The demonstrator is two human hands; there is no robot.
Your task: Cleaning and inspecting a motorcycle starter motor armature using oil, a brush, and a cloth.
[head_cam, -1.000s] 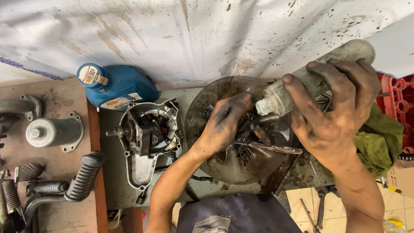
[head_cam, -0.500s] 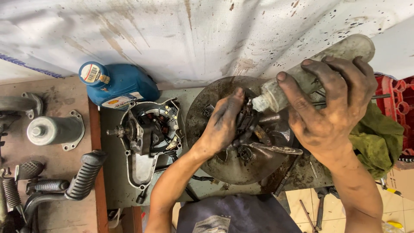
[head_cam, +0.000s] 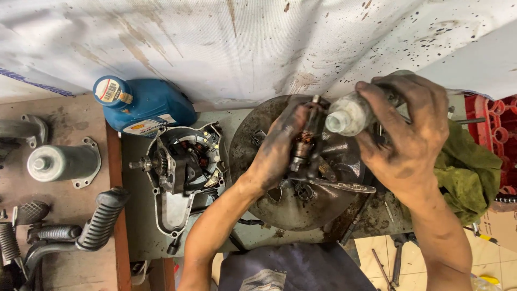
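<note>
Right hand point(head_cam: 412, 137) at upper right of the frame: grip closed around a clear, grimy plastic bottle point(head_cam: 353, 113), tipped with its mouth toward centre. Left hand point(head_cam: 283, 145): grip clamped on a small dark metal armature with copper windings point(head_cam: 304, 143), held upright over a round, oil-stained metal pan point(head_cam: 293, 207) at centre frame.

Greasy fingers, so likely slip of the armature into the pan; with the bottle tilted so far, risk of liquid overshooting onto the grey metal table point(head_cam: 137, 226).

Tight quarters: open engine cover with gear shaft point(head_cam: 180, 167) just left of the pan, blue oil jug point(head_cam: 142, 105) at upper left, crumpled green rag point(head_cam: 468, 172) at right. Table edge close under the pan, tiled floor below.
</note>
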